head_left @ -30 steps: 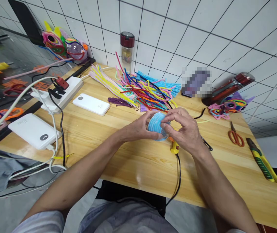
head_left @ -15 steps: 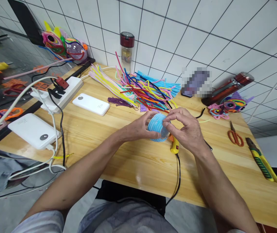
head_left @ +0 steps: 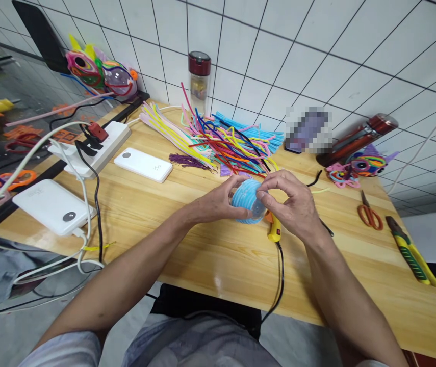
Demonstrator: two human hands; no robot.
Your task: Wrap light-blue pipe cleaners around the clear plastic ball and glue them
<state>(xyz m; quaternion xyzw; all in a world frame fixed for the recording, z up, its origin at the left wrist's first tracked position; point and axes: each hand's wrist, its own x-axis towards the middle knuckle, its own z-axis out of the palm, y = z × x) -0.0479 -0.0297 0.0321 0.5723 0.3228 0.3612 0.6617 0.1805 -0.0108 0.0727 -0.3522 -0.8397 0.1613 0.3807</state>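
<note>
My left hand [head_left: 223,200] is closed around a clear rounded plastic piece, perhaps part of a bottle, wound with fuzzy light-blue pipe cleaner [head_left: 244,198]. Its see-through end [head_left: 259,208] faces right. At the edge of the winding, thumb and forefinger of my right hand [head_left: 288,200] pinch the blue pipe cleaner; the exact spot between the fingertips is hidden. Below the right hand lies a yellow glue gun [head_left: 275,229], its front covered by the hand and the wrapped piece. A black cord runs from its handle over the table's front edge.
Behind my hands lies a heap of coloured pipe cleaners [head_left: 233,142], with a glass bottle [head_left: 199,84] at the wall. Scissors [head_left: 370,214], pliers [head_left: 411,252] and a decorated fish [head_left: 368,164] are at right. Left are power banks [head_left: 143,164], a power strip [head_left: 112,142] and looping cables.
The wrapped piece has turned very slightly in my left hand, so a bit more of its clear end shows. Both hands keep nearly the same place and grip.
</note>
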